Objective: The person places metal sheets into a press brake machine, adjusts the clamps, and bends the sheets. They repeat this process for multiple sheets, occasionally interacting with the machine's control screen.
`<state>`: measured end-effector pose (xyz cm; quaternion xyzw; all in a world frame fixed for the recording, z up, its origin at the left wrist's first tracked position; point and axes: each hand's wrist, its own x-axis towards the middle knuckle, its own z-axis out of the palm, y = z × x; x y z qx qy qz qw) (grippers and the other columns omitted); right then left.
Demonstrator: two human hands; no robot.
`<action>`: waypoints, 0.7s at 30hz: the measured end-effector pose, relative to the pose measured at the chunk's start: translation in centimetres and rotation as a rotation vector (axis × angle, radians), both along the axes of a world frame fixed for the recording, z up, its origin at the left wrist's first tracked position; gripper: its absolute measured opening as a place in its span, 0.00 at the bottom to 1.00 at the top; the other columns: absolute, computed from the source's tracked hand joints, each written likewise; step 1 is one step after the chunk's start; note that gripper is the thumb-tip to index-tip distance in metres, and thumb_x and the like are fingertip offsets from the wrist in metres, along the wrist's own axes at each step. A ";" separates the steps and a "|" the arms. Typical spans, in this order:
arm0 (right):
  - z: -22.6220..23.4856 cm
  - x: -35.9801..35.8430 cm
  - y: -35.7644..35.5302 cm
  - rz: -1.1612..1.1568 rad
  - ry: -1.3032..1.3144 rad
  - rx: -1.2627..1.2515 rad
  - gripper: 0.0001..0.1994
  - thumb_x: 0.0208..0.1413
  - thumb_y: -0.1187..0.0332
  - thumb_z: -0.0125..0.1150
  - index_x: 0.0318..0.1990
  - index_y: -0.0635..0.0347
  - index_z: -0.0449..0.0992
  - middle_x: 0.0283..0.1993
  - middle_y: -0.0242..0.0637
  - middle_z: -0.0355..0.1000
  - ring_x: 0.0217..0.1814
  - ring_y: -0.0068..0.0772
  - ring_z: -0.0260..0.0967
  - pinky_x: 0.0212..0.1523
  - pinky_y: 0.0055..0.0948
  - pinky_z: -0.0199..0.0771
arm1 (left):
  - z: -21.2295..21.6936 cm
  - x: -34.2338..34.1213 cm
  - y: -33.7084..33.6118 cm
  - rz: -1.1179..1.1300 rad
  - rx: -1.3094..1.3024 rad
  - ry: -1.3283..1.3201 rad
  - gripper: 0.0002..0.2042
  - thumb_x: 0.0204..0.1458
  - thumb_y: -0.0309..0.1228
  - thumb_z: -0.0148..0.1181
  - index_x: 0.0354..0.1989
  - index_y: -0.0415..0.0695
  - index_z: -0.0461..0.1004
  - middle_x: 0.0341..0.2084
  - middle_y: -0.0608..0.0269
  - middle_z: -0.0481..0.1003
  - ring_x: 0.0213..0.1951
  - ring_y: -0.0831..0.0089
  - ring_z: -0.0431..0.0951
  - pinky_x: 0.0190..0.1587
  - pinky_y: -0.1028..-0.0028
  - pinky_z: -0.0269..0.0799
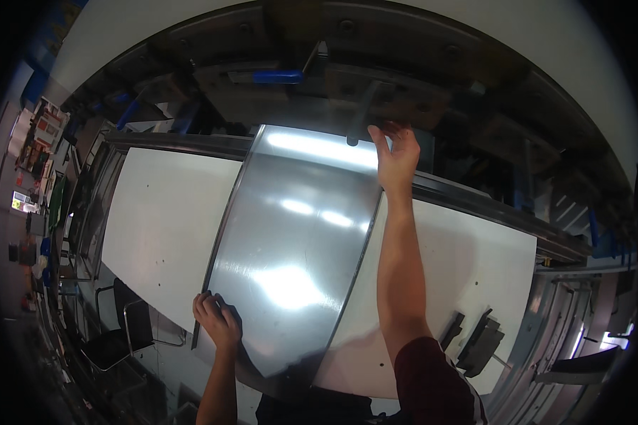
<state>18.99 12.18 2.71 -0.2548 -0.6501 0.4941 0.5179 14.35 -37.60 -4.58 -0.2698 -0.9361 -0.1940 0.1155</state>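
— Nearest the lens, what do you see?
— Dark red sleeve (pixel 432 382) at the lower edge, on the right forearm, which runs up the picture.

— And the right hand (pixel 397 159)?
— Raised at the far right corner of the shiny metal sheet (pixel 290 241), fingers loosely curled. Thumb and fingertips seem to pinch the sheet's edge, just below a dark lever (pixel 360 113) on the machine (pixel 376 85); whether they truly clamp it I cannot tell.

— The left hand (pixel 216 320)?
— Closed over the sheet's near left edge, fingers wrapped on top.

— Where does the sheet lie?
— Flat on the white table (pixel 163 212), between 2 bare white stretches, its far end reaching under the machine's front. A blue handle (pixel 276 76) sits above it.

— Anything else?
— 2 dark blocks (pixel 475 336) on the table at right, and a black chair (pixel 117 333) at lower left.
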 end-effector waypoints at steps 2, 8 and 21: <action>0.2 0.5 0.4 0.057 -0.081 0.014 0.18 0.57 0.73 0.73 0.53 0.69 0.78 0.45 0.39 0.80 0.48 0.29 0.76 0.57 0.30 0.73 | -0.1 -0.1 0.0 0.003 0.000 -0.004 0.14 0.53 0.24 0.52 0.48 0.35 0.69 0.55 0.39 0.68 0.63 0.39 0.61 0.67 0.44 0.53; 0.7 1.4 1.7 0.138 -0.196 0.044 0.15 0.58 0.73 0.73 0.49 0.73 0.80 0.46 0.42 0.80 0.49 0.31 0.77 0.57 0.30 0.73 | -0.5 0.0 -0.3 0.021 -0.024 -0.017 0.12 0.55 0.25 0.52 0.48 0.35 0.70 0.56 0.39 0.67 0.64 0.39 0.61 0.67 0.45 0.52; 1.1 0.9 2.1 0.204 -0.111 0.132 0.14 0.58 0.69 0.71 0.48 0.70 0.81 0.48 0.43 0.80 0.48 0.37 0.77 0.53 0.32 0.71 | 18.1 -8.0 35.3 -0.994 0.990 0.221 0.19 0.62 0.38 0.50 0.48 0.33 0.74 0.53 0.43 0.74 0.58 0.52 0.74 0.61 0.60 0.68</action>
